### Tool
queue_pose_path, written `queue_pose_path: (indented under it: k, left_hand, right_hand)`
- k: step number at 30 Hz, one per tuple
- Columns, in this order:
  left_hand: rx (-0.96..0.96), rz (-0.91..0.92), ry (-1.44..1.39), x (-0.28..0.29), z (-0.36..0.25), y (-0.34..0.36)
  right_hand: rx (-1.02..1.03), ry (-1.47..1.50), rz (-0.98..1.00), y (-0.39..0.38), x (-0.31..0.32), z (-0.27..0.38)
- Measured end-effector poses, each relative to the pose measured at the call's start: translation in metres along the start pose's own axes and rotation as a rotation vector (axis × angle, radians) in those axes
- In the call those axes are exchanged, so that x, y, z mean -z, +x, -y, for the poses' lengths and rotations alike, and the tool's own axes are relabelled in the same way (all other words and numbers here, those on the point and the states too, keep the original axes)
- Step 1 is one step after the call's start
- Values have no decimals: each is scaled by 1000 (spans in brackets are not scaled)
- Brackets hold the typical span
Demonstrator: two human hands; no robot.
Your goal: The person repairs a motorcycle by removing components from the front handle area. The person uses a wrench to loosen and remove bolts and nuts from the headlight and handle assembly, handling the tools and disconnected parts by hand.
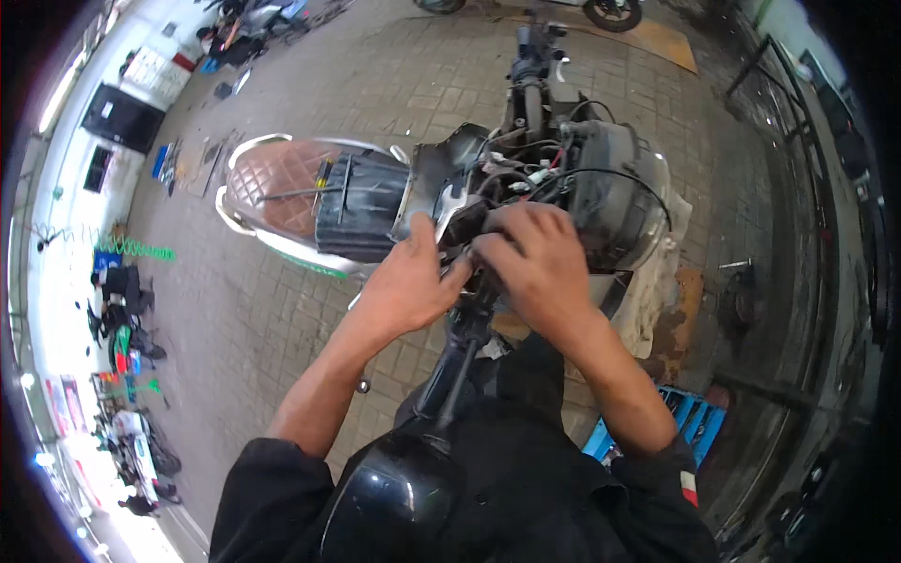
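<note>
A partly stripped scooter stands in front of me, its brown quilted seat (272, 188) to the left and dark front body (610, 192) to the right. Exposed wiring (540, 174) with pale connectors runs around the bare handlebar. My left hand (408, 281) is at the near side of the handlebar, thumb raised, other fingers bent inward and partly hidden. Close beside it, my right hand (540, 258) curls over the same spot, fingertips down among dark parts. Whatever the fingertips pinch is hidden. A black mirror (399, 493) on its stalk reaches toward my body.
A blue slatted crate (694, 422) sits by my right elbow. Along the right runs a metal railing (798, 103). Another motorcycle's wheel (615, 11) rests beyond, near a brown board (657, 47). At far left are a coiled green hose (136, 247) and parked motorcycles (141, 450).
</note>
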State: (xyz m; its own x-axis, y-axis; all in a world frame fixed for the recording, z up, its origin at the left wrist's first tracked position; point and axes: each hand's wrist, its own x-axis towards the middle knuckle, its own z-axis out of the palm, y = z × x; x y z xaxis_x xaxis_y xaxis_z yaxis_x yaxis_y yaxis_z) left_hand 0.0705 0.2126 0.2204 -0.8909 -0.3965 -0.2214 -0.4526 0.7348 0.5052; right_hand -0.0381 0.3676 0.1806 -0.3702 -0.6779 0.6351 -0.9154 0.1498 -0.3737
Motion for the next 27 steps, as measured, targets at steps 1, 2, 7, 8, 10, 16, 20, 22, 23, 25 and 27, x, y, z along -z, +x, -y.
queue_pose_path:
  k: [1,2,7,8,10,16,20,22,23,25,27]
  left_hand:
    - [9,24,-11,3,0,-1]
    - [-7,27,-6,2,-2,-1]
    - [-20,5,2,0,-2,-1]
    - [-4,15,0,0,-3,-3]
    - [-12,1,-8,0,-1,-2]
    - [-39,-40,51,-5,4,-1]
    - [-44,-49,67,-1,1,-3]
    - [-30,-37,34,0,5,-2]
    - [-27,-23,11,-1,2,-1]
    - [-38,-20,29,1,-8,-2]
    - [-43,-21,25,1,-4,-4]
  right_hand:
    - [72,-31,48,2,-6,-4]
    - [65,-43,39,1,-12,-9]
    - [146,-55,72,-2,-15,-22]
    - [161,-53,72,-5,-14,-22]
    - [171,-52,96,-5,-13,-21]
    - [118,0,57,2,-16,-24]
    - [164,-43,149,-1,-17,-27]
    - [200,-38,99,-1,-19,-26]
    - [197,-36,93,-3,-18,-27]
    - [130,6,79,-6,-15,-28]
    - [148,-10,104,-3,-16,-28]
